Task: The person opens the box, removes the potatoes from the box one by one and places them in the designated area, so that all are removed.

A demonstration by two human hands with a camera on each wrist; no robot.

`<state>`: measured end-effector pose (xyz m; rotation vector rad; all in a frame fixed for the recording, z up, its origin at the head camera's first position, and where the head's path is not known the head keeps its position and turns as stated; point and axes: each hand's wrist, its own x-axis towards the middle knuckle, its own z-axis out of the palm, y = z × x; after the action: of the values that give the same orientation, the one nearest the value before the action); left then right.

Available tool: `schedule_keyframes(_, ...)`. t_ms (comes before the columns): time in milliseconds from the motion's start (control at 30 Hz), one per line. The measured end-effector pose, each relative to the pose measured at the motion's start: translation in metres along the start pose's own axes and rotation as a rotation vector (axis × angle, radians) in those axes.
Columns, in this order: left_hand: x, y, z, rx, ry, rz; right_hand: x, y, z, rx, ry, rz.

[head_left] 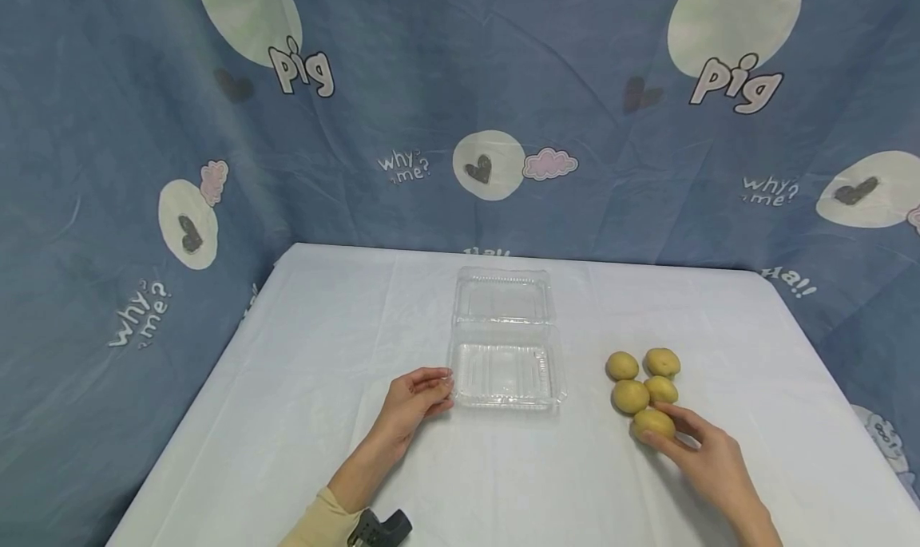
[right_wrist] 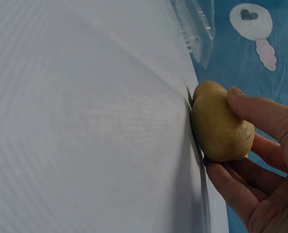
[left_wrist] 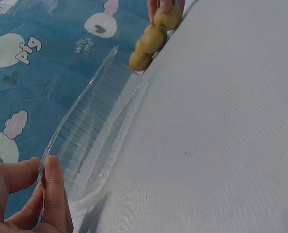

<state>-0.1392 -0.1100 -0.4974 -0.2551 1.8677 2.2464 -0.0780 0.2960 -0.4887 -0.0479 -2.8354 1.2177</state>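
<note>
A clear plastic clamshell box (head_left: 506,371) lies unfolded on the white table, its lid (head_left: 503,298) laid back on the far side. My left hand (head_left: 418,403) is at the near tray's left edge; in the left wrist view its thumb and fingers (left_wrist: 55,189) pinch the rim. To the right, several yellow-brown potatoes (head_left: 630,396) sit in a tight cluster. The nearest potato (head_left: 652,426) is gripped between the thumb and fingers of my right hand (head_left: 707,455). In the right wrist view this potato (right_wrist: 220,128) is low at the tabletop and partly hides another behind it.
White cloth (head_left: 287,419) covers the table. A blue patterned curtain (head_left: 402,76) hangs behind it and along its sides. A black device (head_left: 379,529) is worn at the left wrist, by a pale yellow sleeve (head_left: 323,521).
</note>
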Motion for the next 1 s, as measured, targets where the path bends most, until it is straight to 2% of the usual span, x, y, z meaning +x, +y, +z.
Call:
schedule_keyframes(300,-0.001,-0.001,0.0,-0.005,-0.01,0.012,0.0,-0.002,-0.005,-0.023,-0.007,0.032)
schedule_keyframes(700,0.001,-0.001,0.003,-0.013,-0.013,0.007,-0.002,0.0,-0.011,-0.002,-0.019,0.05)
schedule_keyframes(1000,-0.001,0.002,0.004,-0.011,-0.01,0.004,-0.006,0.001,-0.015,-0.04,0.024,0.013)
